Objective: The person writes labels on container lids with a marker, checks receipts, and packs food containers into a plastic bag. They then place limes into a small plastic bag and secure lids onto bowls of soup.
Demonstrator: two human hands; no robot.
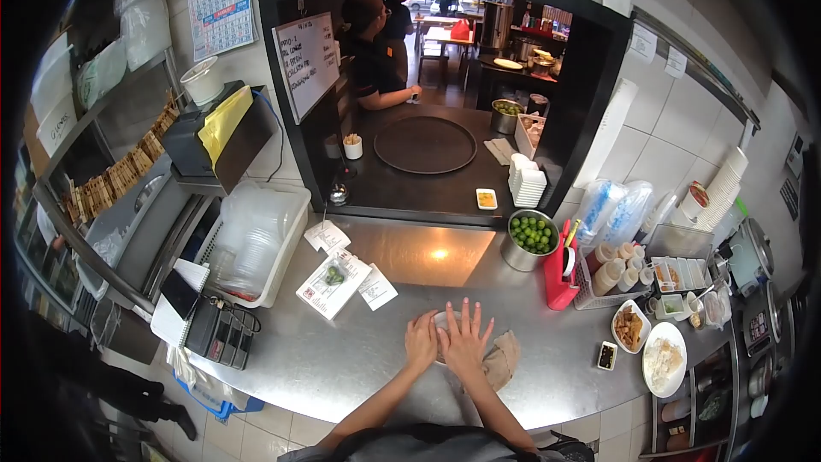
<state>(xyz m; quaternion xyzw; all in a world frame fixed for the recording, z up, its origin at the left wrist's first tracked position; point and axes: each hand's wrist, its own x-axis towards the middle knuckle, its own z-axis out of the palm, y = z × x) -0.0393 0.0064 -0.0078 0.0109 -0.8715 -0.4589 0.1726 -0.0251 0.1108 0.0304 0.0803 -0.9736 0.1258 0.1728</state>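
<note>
My left hand [420, 343] and my right hand [464, 339] are side by side over the steel counter, right in front of me. Between and under them shows the pale rim of a small round container [440, 320], mostly hidden. The left hand's fingers curl against its left side. Across its top lies the right hand, flat with the fingers spread. A crumpled brown cloth [502, 361] rests just right of the right wrist. To the left, paper slips [376, 288] lie near a small clear bag of green pieces [334, 275].
Beyond the counter [342, 359], a pot of green citrus [532, 235] stands by a red holder [559, 276]. At right are a plate of rice [664, 361], a fried-food dish [631, 328] and sauce [607, 356]. A crate [291, 244] holds plastic containers. A person [376, 60] stands past the hatch.
</note>
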